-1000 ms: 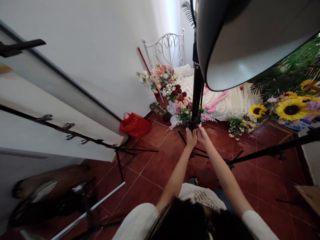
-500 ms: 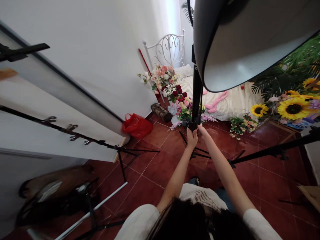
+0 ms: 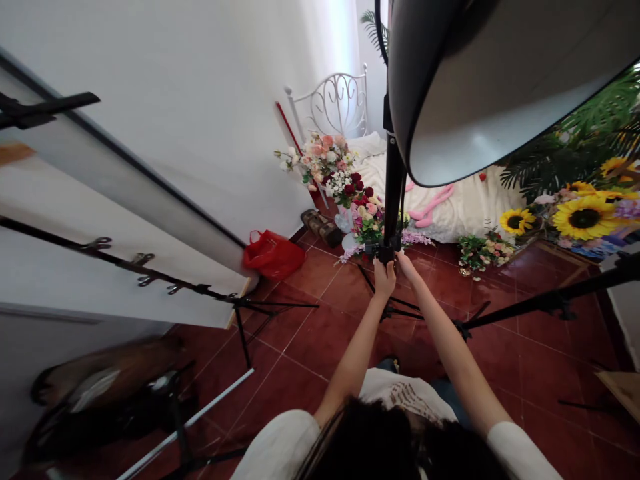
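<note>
Straight ahead of me rises a black light stand (image 3: 393, 193), carrying a large lamp with a pale front (image 3: 480, 127) at the upper right. My left hand (image 3: 385, 277) is closed on the stand just below its black clamp collar (image 3: 384, 251). Against the right side of the same stand is my right hand (image 3: 404, 263), its fingers wrapped round behind the pole and partly hidden. Both arms reach forward, with the hands close together. The stand's lower legs show beneath the hands.
A red bag (image 3: 274, 255) lies by the left wall. Flower bunches (image 3: 367, 213) stand before the bed (image 3: 465, 200). Another black stand (image 3: 550, 300) slants across the right, sunflowers (image 3: 584, 217) behind it. At left, a clipped black bar (image 3: 120, 261) and a white pole (image 3: 220, 398).
The view has shifted very slightly, with the wall and bed edge a little lower. Both hands keep the same hold on the stand.
</note>
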Tool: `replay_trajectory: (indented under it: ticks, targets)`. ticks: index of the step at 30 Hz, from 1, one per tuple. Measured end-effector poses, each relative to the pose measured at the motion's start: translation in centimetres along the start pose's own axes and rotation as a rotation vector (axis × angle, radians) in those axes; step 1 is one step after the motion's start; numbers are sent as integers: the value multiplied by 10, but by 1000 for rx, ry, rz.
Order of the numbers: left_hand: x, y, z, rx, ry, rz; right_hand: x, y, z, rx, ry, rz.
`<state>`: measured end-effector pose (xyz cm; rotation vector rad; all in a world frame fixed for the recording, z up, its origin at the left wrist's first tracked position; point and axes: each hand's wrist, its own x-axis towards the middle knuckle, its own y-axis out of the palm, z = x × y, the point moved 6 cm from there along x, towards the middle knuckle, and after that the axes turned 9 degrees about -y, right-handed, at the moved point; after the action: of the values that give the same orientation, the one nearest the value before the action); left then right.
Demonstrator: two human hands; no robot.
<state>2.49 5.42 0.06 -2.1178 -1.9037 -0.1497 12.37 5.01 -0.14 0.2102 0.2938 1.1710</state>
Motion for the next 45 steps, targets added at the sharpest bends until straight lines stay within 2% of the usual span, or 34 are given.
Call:
replay_trajectory:
  ticks: [4, 10, 14, 18, 24, 29, 33, 35, 38, 42, 45]
  targets:
    - [1, 2, 4, -9, -28, -14, -6, -4, -2, 140, 7, 18]
    - [0, 2, 3, -35, -49, -22, -11, -20, -16, 196, -41, -8]
    - [-5, 0, -2, -26, -72, 18, -20, -24, -6, 56, -176, -43]
    - [-10, -5, -7, 18, -107, 43, -37, -12, 9, -81, -301, 106]
    - [-2, -17, -24, 153, -4, 83, -45, 5, 14, -235, -363, 247]
    - [1, -21, -31, 175, 1, 26, -45, 4, 9, -368, -421, 197]
    - [4, -15, -35, 94, -53, 33, -43, 4, 5, -406, -435, 245]
    - [10, -14, -45, 41, -31, 5, -42, 3, 4, -403, -429, 257]
    - [25, -14, -70, -58, 53, -9, -41, 2, 6, -395, -401, 240]
    - [43, -13, -108, -181, 109, 148, -40, 1, 13, -366, -358, 269]
    - [48, -15, -128, -243, 131, 238, -37, -5, 18, -230, -244, 329]
